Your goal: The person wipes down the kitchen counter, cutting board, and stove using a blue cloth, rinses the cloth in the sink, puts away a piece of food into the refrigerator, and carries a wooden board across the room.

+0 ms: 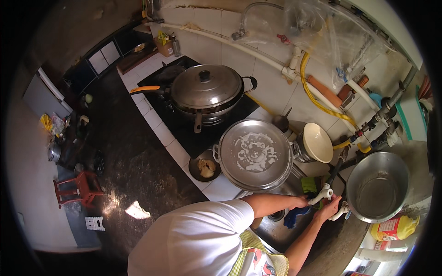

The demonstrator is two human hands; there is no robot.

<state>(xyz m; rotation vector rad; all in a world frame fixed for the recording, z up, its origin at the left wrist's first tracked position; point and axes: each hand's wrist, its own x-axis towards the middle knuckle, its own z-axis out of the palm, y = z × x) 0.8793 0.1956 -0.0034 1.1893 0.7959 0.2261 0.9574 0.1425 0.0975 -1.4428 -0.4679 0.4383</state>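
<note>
Over the stainless steel sink (272,229), my left hand (297,202) is beside the spout of a white plastic tap (321,195). Its fingers are partly hidden, and whether it holds anything is unclear. A dark blue cloth (295,217) lies just below it. My right hand (327,208) is on the other side of the tap, its fingers curled close to it. I cannot tell what it grips. A second white tap (340,212) is beside the right hand. Behind the first tap hangs a green cloth (309,184).
A wide steel pot (255,155) with whitish residue stands left of the sink, near a bowl of dough-like food (207,168). Beyond is a lidded wok (207,86) on a black cooktop (193,138). A large metal basin (378,186) and a yellow bottle (395,228) are at right.
</note>
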